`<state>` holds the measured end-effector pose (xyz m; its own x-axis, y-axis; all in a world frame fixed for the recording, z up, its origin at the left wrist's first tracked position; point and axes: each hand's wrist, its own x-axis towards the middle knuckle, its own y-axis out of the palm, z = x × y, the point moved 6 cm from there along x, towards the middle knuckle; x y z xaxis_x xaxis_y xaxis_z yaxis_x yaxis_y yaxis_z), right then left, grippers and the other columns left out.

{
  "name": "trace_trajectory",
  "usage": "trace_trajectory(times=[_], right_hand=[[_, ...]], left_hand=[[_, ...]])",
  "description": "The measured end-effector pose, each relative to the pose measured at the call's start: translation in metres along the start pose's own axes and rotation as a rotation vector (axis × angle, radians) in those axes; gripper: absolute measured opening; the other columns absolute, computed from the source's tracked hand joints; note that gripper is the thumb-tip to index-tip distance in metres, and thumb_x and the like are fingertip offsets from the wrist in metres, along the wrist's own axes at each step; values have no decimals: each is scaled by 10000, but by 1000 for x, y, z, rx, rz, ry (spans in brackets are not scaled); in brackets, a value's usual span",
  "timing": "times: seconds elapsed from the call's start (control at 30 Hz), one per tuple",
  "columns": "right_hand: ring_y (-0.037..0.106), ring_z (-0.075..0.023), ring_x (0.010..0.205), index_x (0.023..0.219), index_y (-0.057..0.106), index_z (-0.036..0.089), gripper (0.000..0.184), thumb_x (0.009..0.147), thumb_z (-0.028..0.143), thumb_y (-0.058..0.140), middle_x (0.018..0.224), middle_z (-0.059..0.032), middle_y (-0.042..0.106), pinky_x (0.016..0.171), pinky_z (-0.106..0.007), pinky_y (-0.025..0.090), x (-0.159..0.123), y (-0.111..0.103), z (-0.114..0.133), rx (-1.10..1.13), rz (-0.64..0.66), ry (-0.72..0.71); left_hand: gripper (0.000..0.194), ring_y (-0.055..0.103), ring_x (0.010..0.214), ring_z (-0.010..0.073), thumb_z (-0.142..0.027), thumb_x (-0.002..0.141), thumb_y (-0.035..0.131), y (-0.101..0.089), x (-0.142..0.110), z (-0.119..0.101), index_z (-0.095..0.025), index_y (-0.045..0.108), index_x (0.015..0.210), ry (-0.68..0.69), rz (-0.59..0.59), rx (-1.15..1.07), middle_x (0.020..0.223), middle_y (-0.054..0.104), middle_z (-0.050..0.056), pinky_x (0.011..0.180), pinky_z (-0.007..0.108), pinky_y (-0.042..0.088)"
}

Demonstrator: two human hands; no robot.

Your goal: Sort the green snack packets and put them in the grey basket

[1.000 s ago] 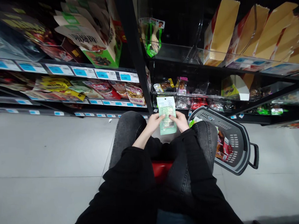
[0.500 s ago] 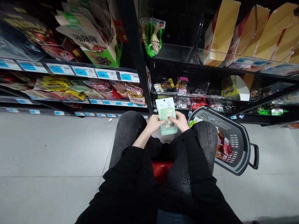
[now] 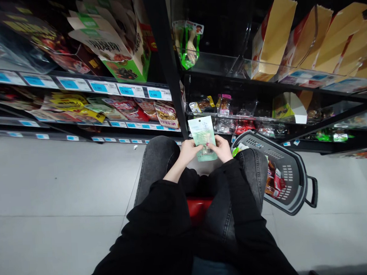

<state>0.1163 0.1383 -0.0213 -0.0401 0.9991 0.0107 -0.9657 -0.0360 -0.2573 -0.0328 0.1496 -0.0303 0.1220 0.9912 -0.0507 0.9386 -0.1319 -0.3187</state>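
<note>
Between my knees I hold up a pale green snack packet [image 3: 202,130] with a hang hole at its top and a printed label. My left hand [image 3: 188,150] grips its left edge, thumb lying on the front. On the right edge my right hand [image 3: 223,148] is closed the same way, its thumb with a dark red nail pressed on the packet's face. The fingers behind the packet are hidden. Beside my right knee a grey shopping basket [image 3: 294,165] stands on the floor, with red and brown packets [image 3: 276,181] inside.
Shelves with blue price tags [image 3: 129,90] run across the front. Bagged snacks [image 3: 166,114] and a green-and-white box [image 3: 125,67] stand left of a black post [image 3: 164,53]. Open cardboard boxes [image 3: 273,40] are at upper right. A red seat [image 3: 198,207] shows between my legs.
The packet has shifted slightly up and left, and its top leans further left. Both hands keep their hold. The basket and shelves have stayed the same.
</note>
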Motion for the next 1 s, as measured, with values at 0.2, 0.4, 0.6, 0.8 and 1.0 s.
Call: trace_trajectory(times=[0.2, 0.4, 0.6, 0.8, 1.0], right_hand=[[591, -207, 859, 969, 610, 178, 296, 751, 357, 522, 913, -62, 657, 813, -345, 463, -3, -8, 4, -187, -210, 9], [583, -179, 876, 1039, 598, 173, 354, 758, 373, 517, 1065, -101, 588, 795, -313, 467, -6, -12, 5, -110, -422, -9], [551, -168, 696, 684, 620, 162, 454, 797, 530, 379, 668, -37, 598, 660, -294, 459, -4, 4, -5, 134, -245, 95], [569, -181, 756, 846, 630, 181, 435, 783, 554, 416, 746, -36, 629, 700, -301, 463, -5, 4, 4, 235, -158, 23], [567, -183, 716, 735, 654, 154, 269, 706, 407, 569, 736, -35, 635, 707, -307, 456, -1, -9, 7, -100, -114, -37]], left_hand=[[365, 627, 660, 208, -428, 669, 618, 12, -2, 2, -104, 695, 818, -96, 83, -351, 716, 686, 66, 583, 306, 513], [540, 625, 757, 213, -532, 730, 545, 24, -8, -10, -91, 647, 1025, -73, 209, -639, 880, 673, 119, 634, 346, 534], [713, 599, 837, 184, -260, 486, 791, 14, -2, -8, -178, 541, 1149, 16, -23, -405, 1091, 599, 100, 721, 318, 506], [453, 622, 819, 223, -316, 537, 760, 12, 0, -2, -119, 635, 925, -21, -7, -416, 907, 678, 84, 744, 337, 487], [334, 627, 693, 209, -298, 550, 732, 6, -2, -5, -106, 689, 820, -40, -18, -316, 763, 699, 57, 671, 322, 484]])
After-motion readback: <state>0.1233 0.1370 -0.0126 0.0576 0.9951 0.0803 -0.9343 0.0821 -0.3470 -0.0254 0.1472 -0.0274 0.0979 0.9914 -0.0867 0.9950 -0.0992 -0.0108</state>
